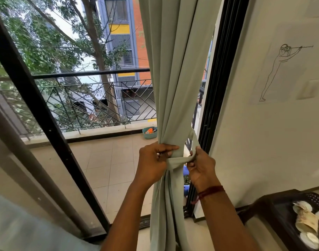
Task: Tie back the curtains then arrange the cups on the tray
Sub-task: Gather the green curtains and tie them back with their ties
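A pale grey-green curtain [173,78] hangs bunched at the right side of the open balcony door. A tie-back band [176,161] of the same fabric wraps around it at waist height. My left hand [153,163] pinches the band's left end against the bunched folds. My right hand [200,167] grips the band's right end, which runs up as a strip [192,137] toward the door frame. A dark tray [274,212] sits at the lower right, holding stacked paper cups [305,220] lying on their side.
The black door frame [222,87] stands just right of the curtain, with a white wall and a line drawing [282,69] beyond. Another black frame post [37,109] crosses the left. On the balcony floor are a teal basket [149,133] and a railing [91,73].
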